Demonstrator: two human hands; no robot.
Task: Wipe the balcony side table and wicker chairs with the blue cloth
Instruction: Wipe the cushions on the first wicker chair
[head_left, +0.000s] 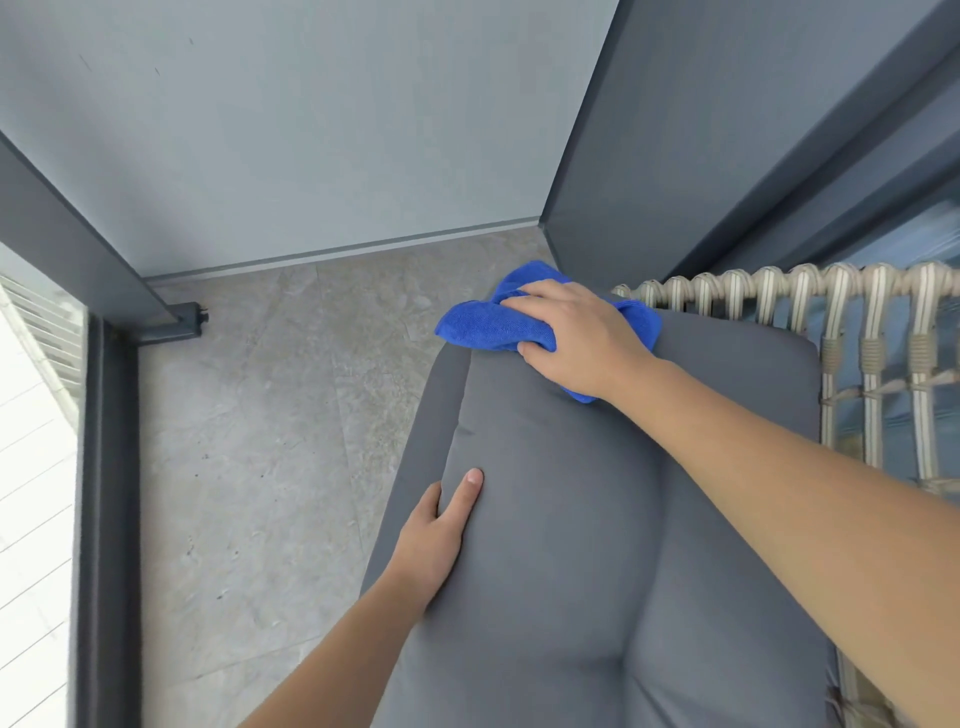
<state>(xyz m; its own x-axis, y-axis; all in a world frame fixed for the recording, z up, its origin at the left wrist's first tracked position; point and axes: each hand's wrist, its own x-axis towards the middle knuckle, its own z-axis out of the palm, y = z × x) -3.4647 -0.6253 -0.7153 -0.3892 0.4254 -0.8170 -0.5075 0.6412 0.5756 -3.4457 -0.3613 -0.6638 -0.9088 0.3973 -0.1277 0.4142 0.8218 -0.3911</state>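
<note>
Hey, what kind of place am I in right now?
Most likely a small balcony or terrace. A wicker chair with a grey cushion stands on a stone-look tiled floor, with a dark metal frame open to daylight on the left.

Wicker chair back (831, 312) blocks right; tiled floor (270, 415) open left.

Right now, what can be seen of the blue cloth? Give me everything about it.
The blue cloth is a bright blue, fine-looped fabric that looks like microfibre, with a stitched hem showing along its right side. It is bunched and folded, not spread flat. It lies on the far corner of the grey seat cushion, close to the wicker chair frame. The right hand grips it from above, fingers curled over the top and thumb tucked at its near edge; a small corner pokes out under the wrist.
</note>
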